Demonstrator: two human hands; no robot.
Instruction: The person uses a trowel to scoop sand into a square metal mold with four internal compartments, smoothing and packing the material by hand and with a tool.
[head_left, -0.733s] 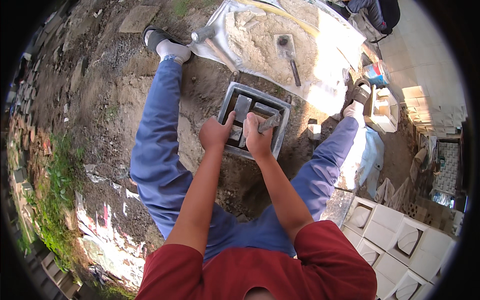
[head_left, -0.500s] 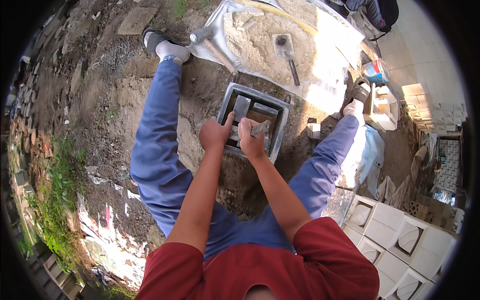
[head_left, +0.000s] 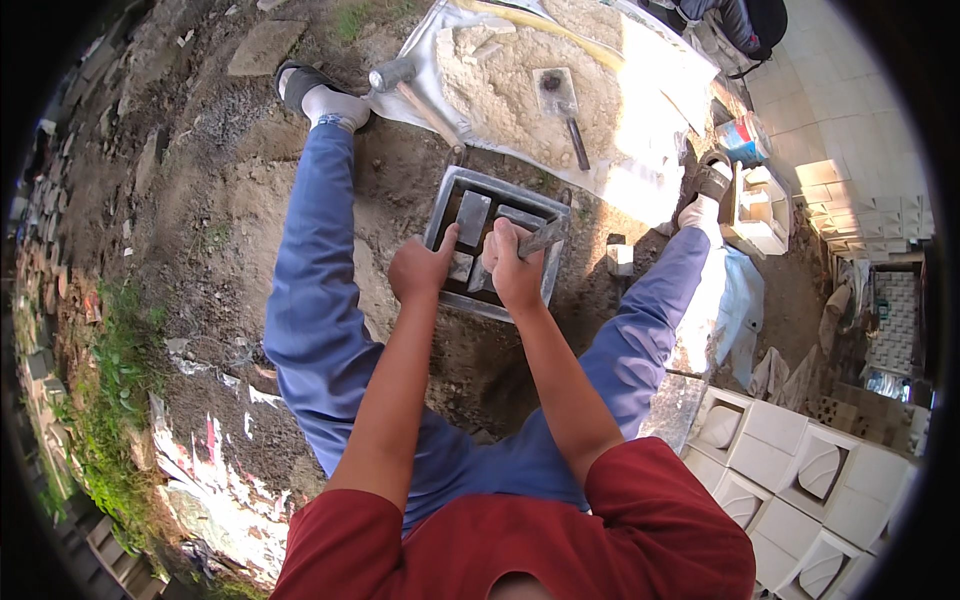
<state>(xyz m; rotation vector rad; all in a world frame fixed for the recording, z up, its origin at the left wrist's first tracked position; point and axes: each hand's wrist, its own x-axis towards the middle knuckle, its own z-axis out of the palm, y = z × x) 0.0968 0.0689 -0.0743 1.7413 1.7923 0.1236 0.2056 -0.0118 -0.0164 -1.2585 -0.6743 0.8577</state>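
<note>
One square grey frame point(head_left: 510, 188) lies on the bare ground between the person's two legs point(head_left: 315, 260), and by its clock everything else can be placed. Inside it at least four blocks can be made out: one grey block point(head_left: 473, 216) near eleven o'clock, another near one, and two more towards six, partly behind the hands. The left hand point(head_left: 418, 270) is at the frame's nine o'clock side, its one visible thumb reaching up beside the block at eleven; its other fingers are turned away, so I cannot tell whether they are spread or pressed together. The right hand point(head_left: 516, 268) is over the inside at four o'clock, fingers curled tightly round one grey bar point(head_left: 543, 237) that points to two. Outside, at eleven o'clock, lies one mallet point(head_left: 392, 73) with a pale handle. Towards twelve to one, one white sheet point(head_left: 655, 180) carries one pale powdery heap point(head_left: 490, 75), and on that rests one flat trowel point(head_left: 552, 92) — its dark handle aimed at five. One small pale block point(head_left: 620, 260) sits at three, well apart from the frame; one bucket point(head_left: 742, 138) stands at two. At four there is a group of pale hollow blocks point(head_left: 768, 430) — at least four openings show.
</note>
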